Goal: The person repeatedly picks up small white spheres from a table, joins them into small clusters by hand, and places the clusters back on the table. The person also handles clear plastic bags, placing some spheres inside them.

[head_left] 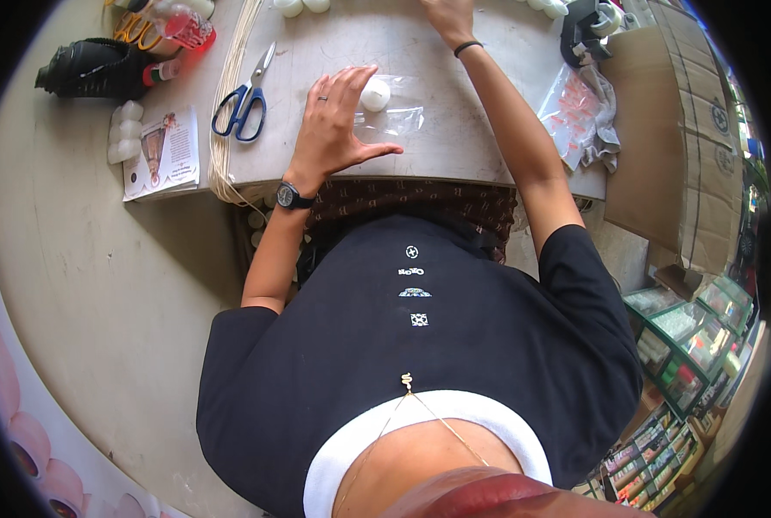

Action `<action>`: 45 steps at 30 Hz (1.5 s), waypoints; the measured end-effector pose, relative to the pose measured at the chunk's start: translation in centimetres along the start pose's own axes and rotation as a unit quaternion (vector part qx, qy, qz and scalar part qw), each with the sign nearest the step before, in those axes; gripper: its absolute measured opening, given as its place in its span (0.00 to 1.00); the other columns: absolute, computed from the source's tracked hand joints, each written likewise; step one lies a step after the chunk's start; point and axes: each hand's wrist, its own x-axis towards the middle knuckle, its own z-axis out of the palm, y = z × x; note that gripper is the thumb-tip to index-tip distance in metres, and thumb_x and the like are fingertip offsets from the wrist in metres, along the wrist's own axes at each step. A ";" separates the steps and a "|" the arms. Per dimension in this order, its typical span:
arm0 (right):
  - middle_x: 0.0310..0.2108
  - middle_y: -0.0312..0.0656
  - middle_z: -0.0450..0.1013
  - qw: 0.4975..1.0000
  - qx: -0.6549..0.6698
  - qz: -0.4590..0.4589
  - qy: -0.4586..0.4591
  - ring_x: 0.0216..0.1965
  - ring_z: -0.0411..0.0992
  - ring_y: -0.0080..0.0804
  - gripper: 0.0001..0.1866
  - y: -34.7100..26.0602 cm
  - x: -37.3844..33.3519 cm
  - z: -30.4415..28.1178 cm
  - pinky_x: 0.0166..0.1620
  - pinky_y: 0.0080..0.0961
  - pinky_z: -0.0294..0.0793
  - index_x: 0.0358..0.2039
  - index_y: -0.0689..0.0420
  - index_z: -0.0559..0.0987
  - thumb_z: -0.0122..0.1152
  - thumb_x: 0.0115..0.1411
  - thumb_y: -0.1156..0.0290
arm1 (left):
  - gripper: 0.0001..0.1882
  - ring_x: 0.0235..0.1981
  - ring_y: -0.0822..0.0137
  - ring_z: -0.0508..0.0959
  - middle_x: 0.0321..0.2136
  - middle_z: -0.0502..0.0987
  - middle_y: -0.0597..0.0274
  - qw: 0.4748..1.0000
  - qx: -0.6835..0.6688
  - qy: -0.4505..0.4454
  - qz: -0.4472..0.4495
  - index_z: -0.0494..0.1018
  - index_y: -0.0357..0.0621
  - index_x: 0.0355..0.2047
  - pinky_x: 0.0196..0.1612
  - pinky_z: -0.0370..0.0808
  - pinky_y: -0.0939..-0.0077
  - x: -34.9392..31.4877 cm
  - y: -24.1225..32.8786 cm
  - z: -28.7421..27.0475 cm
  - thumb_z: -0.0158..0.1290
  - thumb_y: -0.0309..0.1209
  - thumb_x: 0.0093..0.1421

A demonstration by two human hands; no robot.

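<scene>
A small white round piece with a pointed top, like a candle (375, 95), sits on a clear plastic bag (402, 119) on the table. My left hand (340, 116) is beside it, thumb and fingers spread wide, with the fingertips close to the piece's left side. Nothing is held in it. Reaching to the far side of the table, my right hand (449, 15) is cut off by the top edge of the picture, so its fingers are hidden. More white round pieces (301, 6) stand at the far edge, left of my right hand.
Blue-handled scissors (245, 108) and a bundle of cream cords (227, 129) lie left of my left hand. Printed card (165, 155), white balls (126, 134) and a black bottle (92, 71) are further left. A cardboard box (653, 129) and patterned plastic packet (571, 116) stand right.
</scene>
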 end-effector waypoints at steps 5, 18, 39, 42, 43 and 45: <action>0.35 0.38 0.78 0.956 0.291 -0.008 -0.038 0.31 0.73 0.20 0.21 -3.6 -5.3 -4.9 0.33 0.21 0.74 0.47 0.65 0.78 0.73 0.57 0.67 | 0.60 0.64 0.54 0.69 0.63 0.69 0.55 0.999 0.005 -0.021 -0.024 0.58 0.46 0.69 0.70 0.59 0.48 -1.2 -1.0 -0.1 0.70 0.63 0.42; 0.50 0.41 0.76 0.918 0.293 0.038 -0.264 0.52 0.76 0.29 0.26 -5.0 -17.7 -10.8 0.61 0.29 0.75 0.57 0.64 0.74 0.69 0.58 0.80 | 0.37 0.65 0.53 0.68 0.61 0.73 0.57 0.999 -0.043 -0.023 -0.022 0.67 0.47 0.64 0.70 0.57 0.50 -1.0 -1.5 0.2 0.62 0.50 0.59; 0.48 0.43 0.78 0.893 0.342 0.169 -0.238 0.51 0.77 0.30 0.24 -8.3 -20.8 -10.5 0.57 0.27 0.77 0.53 0.67 0.76 0.73 0.60 0.70 | 0.41 0.65 0.56 0.69 0.62 0.73 0.60 0.997 -0.069 0.023 -0.031 0.69 0.50 0.64 0.69 0.60 0.51 -1.8 -0.9 0.0 0.67 0.51 0.52; 0.43 0.43 0.78 0.967 0.173 0.057 -0.179 0.44 0.77 0.30 0.27 -9.5 -22.6 -9.7 0.49 0.25 0.78 0.49 0.66 0.77 0.78 0.53 0.67 | 0.47 0.67 0.56 0.66 0.64 0.71 0.65 1.000 -0.019 0.014 -0.008 0.67 0.54 0.65 0.69 0.60 0.51 -1.9 -0.6 0.2 0.65 0.60 0.49; 0.42 0.43 0.78 0.976 0.132 0.039 -0.171 0.43 0.77 0.29 0.27 -9.6 -23.1 -9.4 0.47 0.25 0.78 0.48 0.66 0.78 0.79 0.53 0.67 | 0.47 0.67 0.56 0.66 0.64 0.71 0.67 1.000 -0.012 0.010 -0.010 0.67 0.54 0.66 0.69 0.59 0.52 -2.0 -0.5 0.3 0.66 0.60 0.49; 0.41 0.43 0.79 0.968 0.180 0.092 -0.150 0.40 0.77 0.29 0.21 -9.1 -23.8 -8.4 0.44 0.27 0.78 0.47 0.63 0.81 0.76 0.54 0.72 | 0.46 0.67 0.56 0.66 0.64 0.71 0.68 1.000 -0.003 0.002 -0.012 0.67 0.54 0.66 0.69 0.59 0.52 -2.1 -0.5 0.4 0.67 0.56 0.49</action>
